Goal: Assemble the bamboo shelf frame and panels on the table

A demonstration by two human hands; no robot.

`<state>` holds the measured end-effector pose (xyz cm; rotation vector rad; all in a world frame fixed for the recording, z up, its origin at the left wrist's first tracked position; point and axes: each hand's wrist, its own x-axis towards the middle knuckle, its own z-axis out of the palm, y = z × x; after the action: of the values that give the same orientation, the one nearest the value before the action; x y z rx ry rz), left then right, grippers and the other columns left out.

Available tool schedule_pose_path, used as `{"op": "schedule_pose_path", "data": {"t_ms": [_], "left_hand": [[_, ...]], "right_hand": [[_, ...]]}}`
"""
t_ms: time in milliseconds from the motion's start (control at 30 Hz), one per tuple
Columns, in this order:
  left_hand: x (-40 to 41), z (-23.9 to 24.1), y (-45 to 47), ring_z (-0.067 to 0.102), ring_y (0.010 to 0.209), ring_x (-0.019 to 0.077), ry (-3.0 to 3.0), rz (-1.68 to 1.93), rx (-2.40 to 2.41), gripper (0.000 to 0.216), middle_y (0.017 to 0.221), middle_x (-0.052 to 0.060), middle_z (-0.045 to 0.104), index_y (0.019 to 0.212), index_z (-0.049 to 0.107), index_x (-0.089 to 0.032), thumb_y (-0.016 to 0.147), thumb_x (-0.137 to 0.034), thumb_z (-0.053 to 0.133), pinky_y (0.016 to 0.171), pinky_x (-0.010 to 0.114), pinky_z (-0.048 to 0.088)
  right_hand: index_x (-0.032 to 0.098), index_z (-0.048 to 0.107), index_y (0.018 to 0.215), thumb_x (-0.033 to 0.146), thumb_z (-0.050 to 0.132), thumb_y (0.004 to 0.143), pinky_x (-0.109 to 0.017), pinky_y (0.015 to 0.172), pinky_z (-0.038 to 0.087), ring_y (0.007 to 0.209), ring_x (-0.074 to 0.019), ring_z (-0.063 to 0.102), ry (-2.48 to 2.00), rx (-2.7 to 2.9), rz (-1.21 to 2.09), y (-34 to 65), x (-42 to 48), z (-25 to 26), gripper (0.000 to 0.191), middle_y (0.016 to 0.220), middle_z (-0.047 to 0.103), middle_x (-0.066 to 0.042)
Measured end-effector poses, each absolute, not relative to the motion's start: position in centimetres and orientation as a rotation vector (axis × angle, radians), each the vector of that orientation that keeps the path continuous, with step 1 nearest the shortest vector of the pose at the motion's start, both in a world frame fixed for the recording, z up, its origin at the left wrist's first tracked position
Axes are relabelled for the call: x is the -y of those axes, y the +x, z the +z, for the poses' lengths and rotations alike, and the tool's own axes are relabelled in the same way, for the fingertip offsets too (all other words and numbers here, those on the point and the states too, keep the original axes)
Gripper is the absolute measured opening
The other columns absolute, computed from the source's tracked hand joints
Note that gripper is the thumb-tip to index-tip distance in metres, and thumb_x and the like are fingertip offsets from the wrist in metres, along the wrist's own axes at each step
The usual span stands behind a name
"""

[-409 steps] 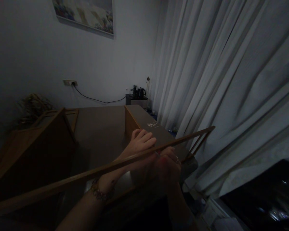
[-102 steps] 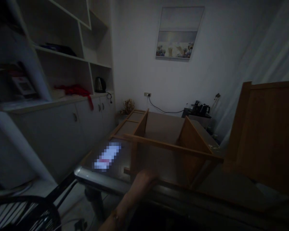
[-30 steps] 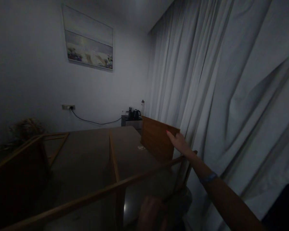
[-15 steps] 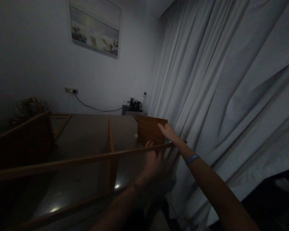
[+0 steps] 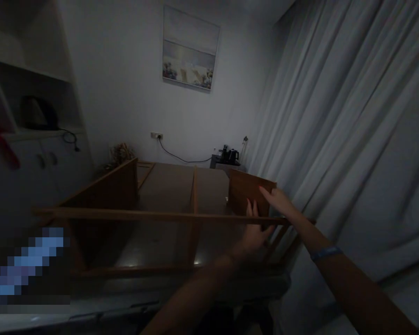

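at the right end of the wooden frame point(image 5: 108, 191), the wooden panel point(image 5: 245, 195) stands upright, near the curtain point(image 5: 335, 139). the right hand point(image 5: 279, 201) curls its fingers over the panel's top edge. the left hand point(image 5: 254, 233) is open, fingertips on the panel's face by the front rail point(image 5: 143, 215). the middle divider point(image 5: 194, 193) stands apart, leftward.

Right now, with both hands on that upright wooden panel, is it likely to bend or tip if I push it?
The wooden panel looks flat and rigid, so it should be stiff. It stands on edge, right hand on its top edge and left hand against its face, so a push would probably tip it. Its smooth face may slip.
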<state>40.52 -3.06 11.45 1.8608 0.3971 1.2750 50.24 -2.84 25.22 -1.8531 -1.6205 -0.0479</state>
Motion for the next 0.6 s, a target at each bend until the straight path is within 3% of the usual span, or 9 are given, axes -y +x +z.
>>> {"op": "schedule_pose_path", "data": {"t_ms": [167, 300, 500, 600], "left_hand": [[2.5, 10.1, 41.9, -0.02, 0.147, 0.0271, 1.874, 1.264, -0.508, 0.097, 0.159, 0.015, -0.021, 0.152, -0.008, -0.014, 0.081, -0.021, 0.058, 0.122, 0.047, 0.002], [2.4, 9.5, 42.4, -0.019, 0.147, 0.026, 1.839, 1.261, -0.533, 0.088, 0.161, 0.013, -0.015, 0.153, -0.001, -0.013, 0.081, -0.015, 0.05, 0.123, 0.044, -0.003], [3.0, 8.6, 41.9, -0.015, 0.149, 0.022, 1.834, 1.312, -0.524, 0.074, 0.161, 0.012, -0.012, 0.152, 0.0, -0.013, 0.088, -0.017, 0.038, 0.124, 0.043, 0.0], [3.6, 8.5, 41.3, -0.012, 0.149, 0.0238, 1.862, 1.293, -0.53, 0.073, 0.161, 0.015, -0.009, 0.151, 0.004, -0.008, 0.088, -0.019, 0.038, 0.124, 0.044, 0.001]], "right_hand": [[0.017, 0.07, 0.105, 0.037, 0.054, 0.088, -0.036, 0.091, 0.053, 0.101, -0.0271, 0.067, -1.763, 1.758, 0.084, 50.2, 2.7, 24.6, 0.031, 0.099, 0.073, -0.009], [0.014, 0.069, 0.107, 0.04, 0.051, 0.089, -0.033, 0.082, 0.055, 0.093, -0.0263, 0.068, -1.777, 1.842, 0.21, 50.2, 3.2, 24.5, 0.036, 0.098, 0.073, -0.009], [0.015, 0.072, 0.093, 0.053, 0.054, 0.087, -0.026, 0.071, 0.051, 0.082, -0.0209, 0.064, -1.816, 2.01, 0.466, 49.9, 4.9, 26.8, 0.043, 0.087, 0.071, -0.003], [0.015, 0.07, 0.08, 0.063, 0.044, 0.088, -0.026, 0.062, 0.044, 0.069, -0.0178, 0.058, -1.888, 2.018, 0.472, 49.9, 5.3, 28.2, 0.056, 0.072, 0.065, -0.002]]}}
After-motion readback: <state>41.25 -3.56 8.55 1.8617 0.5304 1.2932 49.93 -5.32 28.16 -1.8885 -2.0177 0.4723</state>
